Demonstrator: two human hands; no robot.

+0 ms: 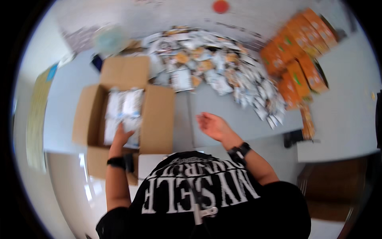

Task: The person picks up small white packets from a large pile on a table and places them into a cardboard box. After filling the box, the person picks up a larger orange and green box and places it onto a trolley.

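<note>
My left hand [121, 136] reaches into an open cardboard box [158, 116], its fingers spread at the white packets [131, 103] inside. Whether it grips one of them I cannot tell. Flaps of the box are folded outward. Above the grey table [215, 106], my right hand [213, 125] is raised with its palm turned inward and nothing in it; thumb and fingers stand apart. Beyond that hand lies a wide heap of small packets [219, 85], mostly white and silver, some with orange-brown parts.
Several orange cartons [295, 80] are grouped at the right end of the table. A brown box [331, 191] stands low at the right. Behind the cardboard box are a pale green rounded object [110, 38], blurred, and a dark item [97, 62]. A red round spot [220, 6] is on the wall.
</note>
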